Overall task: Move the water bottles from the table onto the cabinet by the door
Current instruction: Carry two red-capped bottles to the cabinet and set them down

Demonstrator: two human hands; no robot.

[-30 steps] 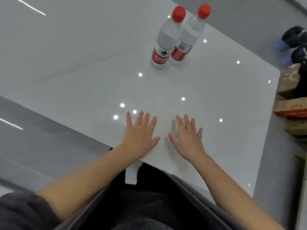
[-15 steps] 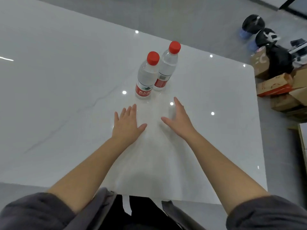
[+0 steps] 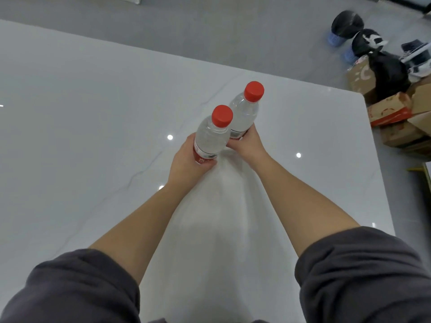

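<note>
Both hands have gone forward since half a second ago, when they hovered spread above the table short of the bottles; each now holds one. Across the left of the frame runs the glossy white table [image 3: 70, 117], faintly veined and dotted with reflected ceiling lights. At lower left a dark grey left sleeve [image 3: 77, 287] is pushed up over the bare forearm. The forearm leads to the left hand [image 3: 184, 159], just left of centre, whose fingers and thumb curl round the lower body of the nearer bottle [image 3: 211, 138] at its red label. That bottle is clear, roughly upright with a slight lean, and topped by a red cap [image 3: 222, 115]. Just behind it and to the right, touching it or nearly so, is the farther bottle [image 3: 243, 113], with its own red top [image 3: 253, 90]. The right hand [image 3: 249, 145] grips this one low, around its label band. Both bottles are over the middle of the table. Their bases are hidden by the hands, so whether they rest on the surface or are lifted cannot be told. The right sleeve [image 3: 361, 276] fills the lower right. Beyond the table's right edge, on the grey floor at upper right, lie cardboard boxes [image 3: 391, 113] and black bags [image 3: 347, 23].
</note>
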